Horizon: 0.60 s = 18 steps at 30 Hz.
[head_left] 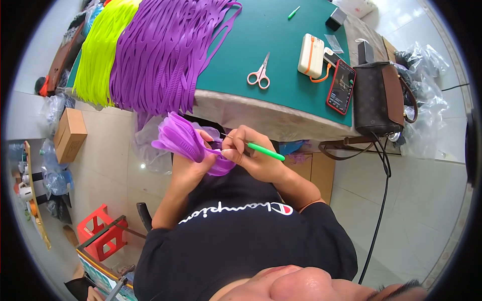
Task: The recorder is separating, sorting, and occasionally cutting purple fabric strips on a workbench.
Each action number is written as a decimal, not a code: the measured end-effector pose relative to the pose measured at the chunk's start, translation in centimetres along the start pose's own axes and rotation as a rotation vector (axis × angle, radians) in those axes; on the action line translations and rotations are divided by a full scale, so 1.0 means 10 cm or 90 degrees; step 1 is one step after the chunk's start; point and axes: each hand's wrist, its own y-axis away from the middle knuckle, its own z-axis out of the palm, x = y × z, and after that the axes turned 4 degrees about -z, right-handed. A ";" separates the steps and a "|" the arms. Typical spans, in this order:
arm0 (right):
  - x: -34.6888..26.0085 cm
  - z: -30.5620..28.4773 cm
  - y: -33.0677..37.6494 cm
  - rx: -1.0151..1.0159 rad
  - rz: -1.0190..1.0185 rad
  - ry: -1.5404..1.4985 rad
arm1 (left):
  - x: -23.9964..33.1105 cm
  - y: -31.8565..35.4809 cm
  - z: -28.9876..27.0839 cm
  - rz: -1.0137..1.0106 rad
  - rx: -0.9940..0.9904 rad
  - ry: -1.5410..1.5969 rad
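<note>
- So the left hand (193,160) is wrapped around a bunch of purple silicone bands (182,140), fingers curled tight on it, held just in front of the chest and below the table edge (261,118).
- The right hand (248,153) is pinching a thin green-handled pick tool (265,151) between thumb and fingers, kind of like a pen. Its metal tip points left, right at the purple bunch, and the two hands are basically touching.
- Up on the green mat (281,50) there's a big heap of purple bands (160,55) draped over the table's near edge, with a pile of neon yellow bands (103,47) just beside it on the left.
- Pink-handled scissors (259,75) lie on the mat, well apart from the hands.
- Farther right: a cream power bank (310,55) with an orange cable, a phone in a red case (341,86), then a brown handbag (381,95) at the table corner.
- Another small green tool (293,12) sits at the far side of the mat.
- On the floor to the left there's a cardboard box (70,134) and a red plastic stool (103,238).
</note>
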 end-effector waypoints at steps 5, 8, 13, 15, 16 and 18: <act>0.05 -0.02 -0.02 0.036 0.018 -0.082 | 0.16 0.02 -0.03 -0.127 -0.097 0.126; 0.07 -0.03 -0.02 0.052 -0.002 -0.046 | 0.13 0.05 -0.02 -0.145 -0.111 0.238; 0.11 -0.11 0.04 0.082 -0.005 0.002 | 0.03 0.01 0.07 -0.127 0.007 0.338; 0.08 -0.17 0.07 0.048 -0.004 0.008 | 0.03 0.02 0.13 -0.114 0.033 0.396; 0.08 -0.19 0.08 0.038 -0.003 0.002 | 0.02 0.02 0.14 -0.111 0.045 0.396; 0.08 -0.20 0.09 -0.023 -0.003 0.038 | 0.00 0.02 0.15 -0.066 0.079 0.360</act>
